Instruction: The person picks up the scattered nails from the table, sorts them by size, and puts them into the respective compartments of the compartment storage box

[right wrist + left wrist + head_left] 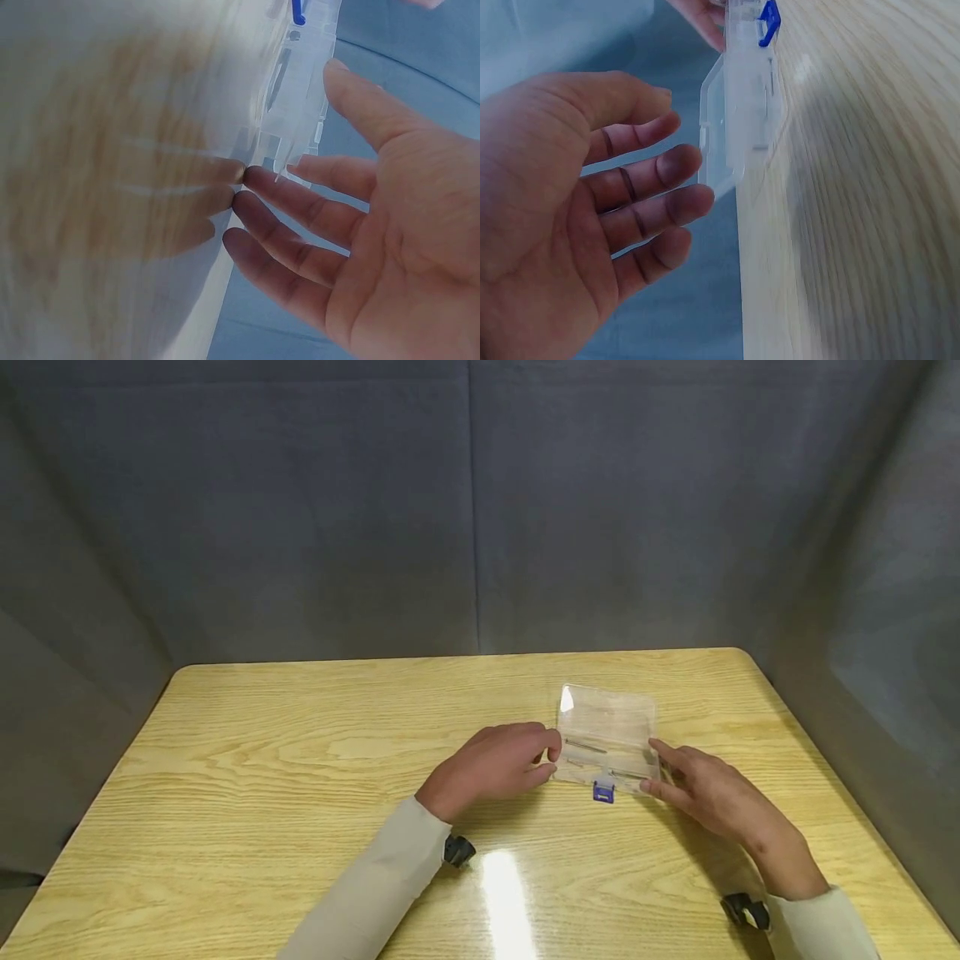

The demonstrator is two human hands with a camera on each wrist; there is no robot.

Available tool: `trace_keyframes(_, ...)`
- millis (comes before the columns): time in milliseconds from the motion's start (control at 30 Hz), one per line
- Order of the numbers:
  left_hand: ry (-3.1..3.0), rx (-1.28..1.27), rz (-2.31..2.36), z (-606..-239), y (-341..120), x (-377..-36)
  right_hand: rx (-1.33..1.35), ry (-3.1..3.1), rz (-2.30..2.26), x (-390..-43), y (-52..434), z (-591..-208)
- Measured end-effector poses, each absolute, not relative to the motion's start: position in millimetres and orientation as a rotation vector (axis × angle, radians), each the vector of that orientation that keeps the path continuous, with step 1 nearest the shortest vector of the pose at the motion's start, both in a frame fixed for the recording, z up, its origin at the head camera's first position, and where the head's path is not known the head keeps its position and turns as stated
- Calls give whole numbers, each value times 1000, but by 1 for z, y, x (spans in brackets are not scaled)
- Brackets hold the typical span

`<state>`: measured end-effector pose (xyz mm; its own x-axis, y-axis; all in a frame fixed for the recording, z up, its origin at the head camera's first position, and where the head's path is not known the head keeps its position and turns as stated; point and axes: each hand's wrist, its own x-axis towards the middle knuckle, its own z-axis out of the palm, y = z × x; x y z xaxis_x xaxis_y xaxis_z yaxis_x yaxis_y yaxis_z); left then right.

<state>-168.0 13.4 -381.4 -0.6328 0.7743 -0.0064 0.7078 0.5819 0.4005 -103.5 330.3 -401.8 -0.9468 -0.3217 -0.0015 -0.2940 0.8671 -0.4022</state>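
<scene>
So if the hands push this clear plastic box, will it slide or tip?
The clear plastic box lies flat and low, so it probably slides, not tips. The glossy table likely gives little friction. Its thin see-through walls suggest it is light and stiff, maybe brittle.

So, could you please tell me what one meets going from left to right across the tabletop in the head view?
Left hand → blue latch on the near edge of the clear plastic box → right hand. Both hands lie beside the box on the wooden table.
</scene>
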Motion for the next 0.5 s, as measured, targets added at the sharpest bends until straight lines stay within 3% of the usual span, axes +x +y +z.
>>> trace_keyframes(500,2654,1216,531,-383,-59,-148,-457,2937,-664,-104,337,-400)
